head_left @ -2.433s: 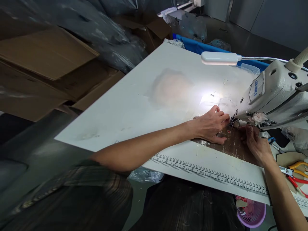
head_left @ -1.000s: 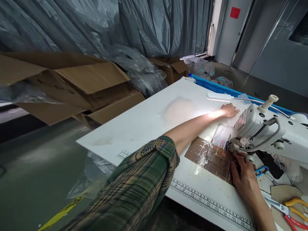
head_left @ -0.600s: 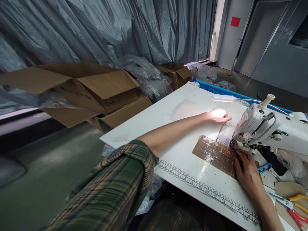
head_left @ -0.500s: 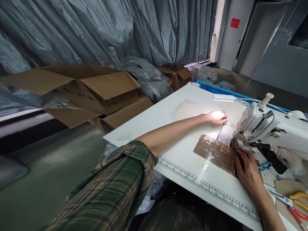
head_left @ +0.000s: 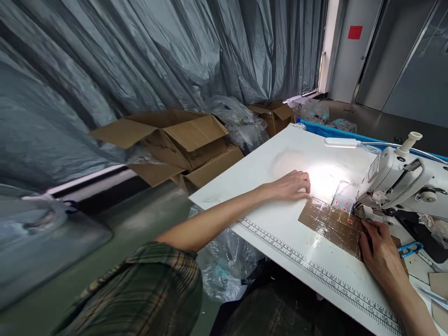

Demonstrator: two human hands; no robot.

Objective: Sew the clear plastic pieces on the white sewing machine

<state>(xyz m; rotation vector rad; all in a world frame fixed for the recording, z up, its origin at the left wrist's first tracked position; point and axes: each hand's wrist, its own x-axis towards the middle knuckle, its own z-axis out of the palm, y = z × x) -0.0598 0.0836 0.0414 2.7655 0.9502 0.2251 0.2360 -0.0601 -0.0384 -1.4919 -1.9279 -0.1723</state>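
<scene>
My left hand [head_left: 292, 185] is over the white tabletop, fingers curled in and the thumb tip near the upper left corner of a brown board covered in clear tape [head_left: 331, 221]. Whatever its fingers may pinch is hidden. On the board's right part rests my right hand [head_left: 380, 242], fingers stretched toward the needle area and thumb apart. A clear plastic piece with small red marks [head_left: 341, 203] lies at the board's far edge, beside the presser foot. Over it stands the head of a white sewing machine [head_left: 395, 179].
A white lamp [head_left: 341, 142] lights the table, whose near edge carries a printed ruler [head_left: 311, 273]. Blue thread snips [head_left: 409, 249] lie right of my right hand. Open cardboard boxes [head_left: 196, 133] and plastic bags [head_left: 241, 123] sit beyond the table's left edge.
My left hand has drawn back toward me and left, from under the lamp to the board's corner. My right hand stays on the board. The view has turned left.
</scene>
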